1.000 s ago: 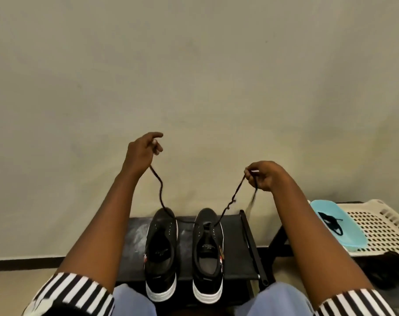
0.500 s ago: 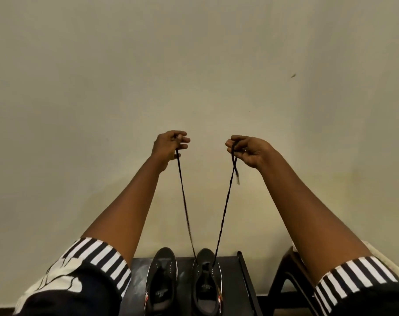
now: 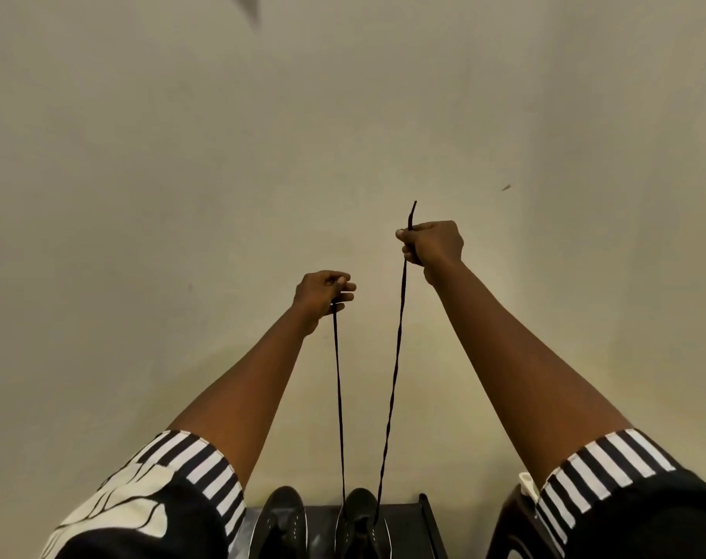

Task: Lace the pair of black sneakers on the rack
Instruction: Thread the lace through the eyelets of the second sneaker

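My left hand [image 3: 322, 293] and right hand [image 3: 433, 244] each pinch an end of the thin black shoelace [image 3: 392, 377]; both black sneakers [image 3: 359, 522] are cut off below.

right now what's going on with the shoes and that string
A person is lacing the right-hand sneaker of a black pair on a dark rack. The left hand and right hand each grip one end of the black lace and hold both strands up taut, the right hand higher. The lace runs down into that sneaker; the other sneaker beside it shows no lace from here.
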